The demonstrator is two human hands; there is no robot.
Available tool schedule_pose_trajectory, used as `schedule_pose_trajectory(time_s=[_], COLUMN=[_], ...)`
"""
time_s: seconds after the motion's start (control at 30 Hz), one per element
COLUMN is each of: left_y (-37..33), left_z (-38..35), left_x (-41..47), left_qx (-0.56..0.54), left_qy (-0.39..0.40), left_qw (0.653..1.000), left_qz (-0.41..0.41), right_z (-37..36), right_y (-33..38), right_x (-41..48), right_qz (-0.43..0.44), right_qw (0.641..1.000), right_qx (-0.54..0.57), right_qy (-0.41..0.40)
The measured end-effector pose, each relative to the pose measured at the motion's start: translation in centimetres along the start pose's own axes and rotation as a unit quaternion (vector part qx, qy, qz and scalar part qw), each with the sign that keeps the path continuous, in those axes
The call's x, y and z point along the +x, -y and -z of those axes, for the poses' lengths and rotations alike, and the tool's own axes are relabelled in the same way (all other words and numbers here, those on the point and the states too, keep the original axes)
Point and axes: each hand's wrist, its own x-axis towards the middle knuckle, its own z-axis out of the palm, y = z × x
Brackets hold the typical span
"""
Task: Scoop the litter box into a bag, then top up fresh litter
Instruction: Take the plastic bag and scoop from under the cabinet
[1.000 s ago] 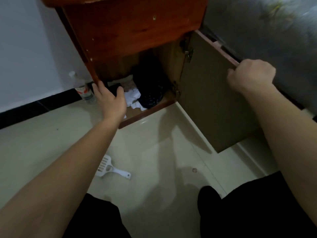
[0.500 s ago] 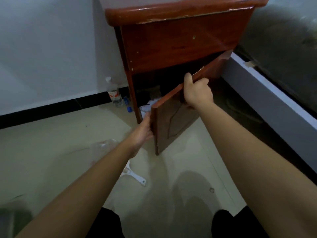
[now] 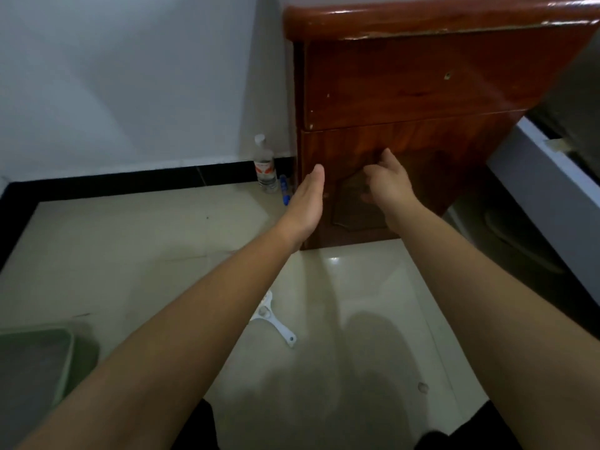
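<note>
A pale green litter box (image 3: 35, 362) with grey litter sits on the floor at the lower left, partly cut off by the frame. A white slotted scoop (image 3: 276, 323) lies on the tiles between my forearms, its head half hidden under my left arm. My left hand (image 3: 306, 203) is flat with straight fingers at the left edge of the cabinet door (image 3: 422, 177), which is closed. My right hand (image 3: 388, 186) hovers at the door with loosely bent fingers and holds nothing. No bag is in view.
The red-brown wooden cabinet (image 3: 422, 76) stands against the white wall. A clear plastic bottle (image 3: 264, 164) and a small blue object (image 3: 285, 190) stand beside its left side. A grey bed frame (image 3: 545, 183) runs along the right. Glossy cream tiles cover the floor.
The cabinet door swung from wide open to closed. My right hand let go of its top edge, and my left hand came out of the cabinet to the door's left edge.
</note>
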Motion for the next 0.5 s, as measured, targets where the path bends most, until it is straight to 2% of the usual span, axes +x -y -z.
schedule_pose_trajectory(time_s=[0.07, 0.13, 0.23, 0.37, 0.5], left_y=[0.6, 1.7, 5.7, 10.3, 13.6], left_z=[2.0, 4.5, 8.8, 13.7, 16.2], left_x=[-0.8, -2.5, -4.6, -7.1, -8.8], left_qx=[0.092, 0.206, 0.335, 0.362, 0.351], left_qy=[-0.014, -0.058, -0.069, -0.068, -0.086], left_qw=[0.995, 0.975, 0.939, 0.928, 0.927], left_qz=[-0.031, -0.061, -0.022, 0.054, 0.103], right_z=[0.6, 0.5, -1.2, -5.3, -10.1], right_y=[-0.2, -0.4, -1.2, -2.4, -5.0], right_x=[-0.6, -1.4, -2.9, -4.9, -6.5], right_qz=[0.019, 0.026, 0.007, 0.007, 0.0], right_qw=[1.0, 0.998, 0.995, 0.974, 0.927], right_qx=[-0.016, -0.047, -0.101, -0.216, -0.342], right_qy=[-0.009, -0.019, -0.013, 0.07, 0.154])
